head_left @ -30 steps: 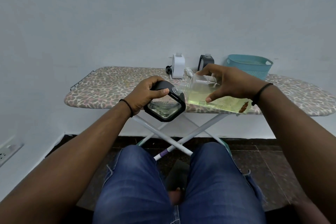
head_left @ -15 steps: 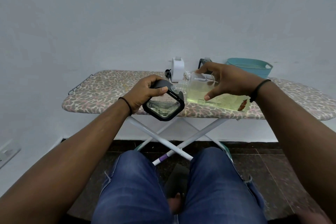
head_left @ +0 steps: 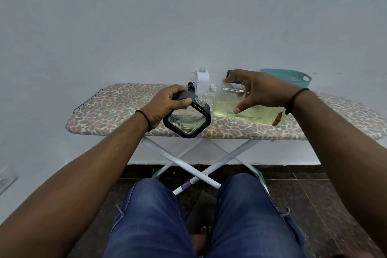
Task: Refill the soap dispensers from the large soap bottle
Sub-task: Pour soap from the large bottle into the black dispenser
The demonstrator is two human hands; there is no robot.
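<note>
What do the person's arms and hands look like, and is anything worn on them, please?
Both forearms are bare, with no sleeves in view. The left hand has a dark beaded bracelet at its wrist; the right hand has a thin black band at its wrist. No rings or gloves show.

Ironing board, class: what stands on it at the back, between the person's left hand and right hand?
In the head view, a white dispenser stands between the left hand and right hand, behind the tilted soap bottle.
</note>
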